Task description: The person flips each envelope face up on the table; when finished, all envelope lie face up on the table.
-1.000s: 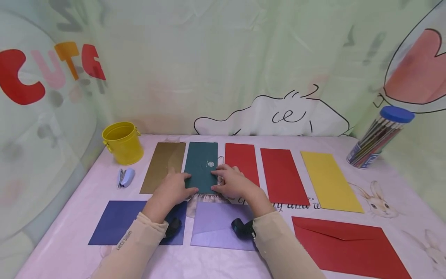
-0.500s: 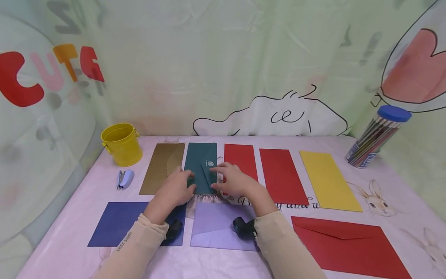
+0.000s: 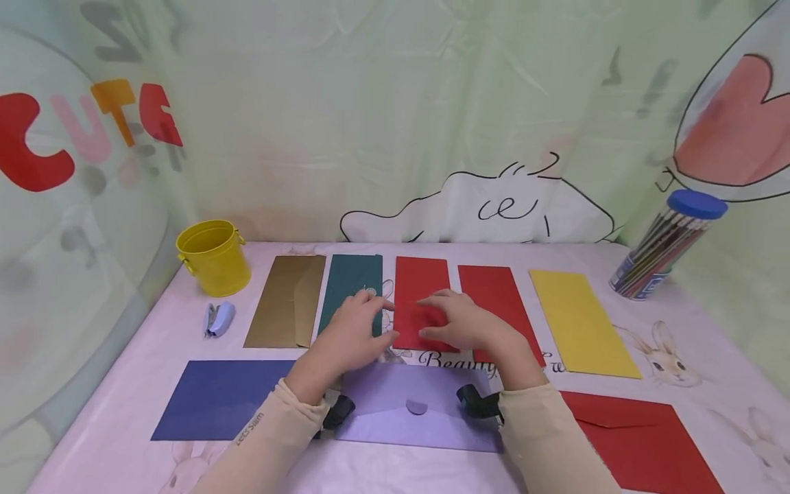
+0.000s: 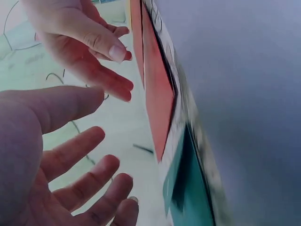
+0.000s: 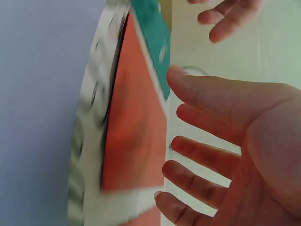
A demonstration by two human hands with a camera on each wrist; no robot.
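My left hand [image 3: 354,333] hovers with spread fingers over the right part of the green envelope [image 3: 345,274], its fingertips near the first red envelope [image 3: 422,274]. Above the right part of that red envelope is my right hand [image 3: 465,322], fingers extended towards the left hand. Neither hand holds anything. In the left wrist view, the green envelope [image 4: 195,202] has its flap standing partly up. The right wrist view shows the red envelope [image 5: 134,122] lying flat beside my thumb and fingers. My right hand and forearm cover part of the second red envelope [image 3: 494,295].
A gold envelope [image 3: 284,302] lies left of the green one, a yellow envelope [image 3: 583,322] at right. In front lie blue [image 3: 222,401], lilac [image 3: 420,384] and large red [image 3: 648,439] envelopes. Around them stand a yellow bucket [image 3: 216,261], stapler [image 3: 219,320] and pencil jar [image 3: 666,247].
Both hands have moved right, from the green envelope to the first red one. The green envelope's flap rose from lying flat. More of the gold and lilac envelopes shows now.
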